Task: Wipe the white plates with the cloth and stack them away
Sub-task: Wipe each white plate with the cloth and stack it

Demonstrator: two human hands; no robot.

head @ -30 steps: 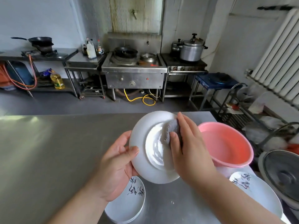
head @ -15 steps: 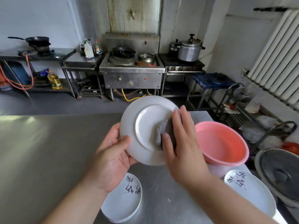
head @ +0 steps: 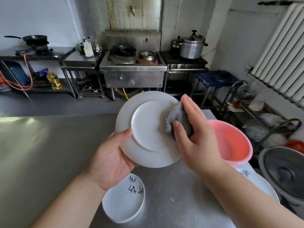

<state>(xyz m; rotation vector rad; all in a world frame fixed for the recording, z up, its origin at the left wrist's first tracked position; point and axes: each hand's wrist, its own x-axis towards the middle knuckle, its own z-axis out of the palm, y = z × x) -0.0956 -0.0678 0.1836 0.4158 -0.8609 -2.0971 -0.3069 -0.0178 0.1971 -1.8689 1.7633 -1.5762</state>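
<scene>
Plate (head: 146, 129) tilted up, underside facing camera; right hand (head: 197, 137) presses cloth (head: 175, 117) there.

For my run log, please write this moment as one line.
step: wiping | left hand: grips white plate at rim | right hand: holds grey cloth against plate | stacked plates: on steel table

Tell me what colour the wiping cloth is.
Grey; the cloth shows best in the head view.
</scene>
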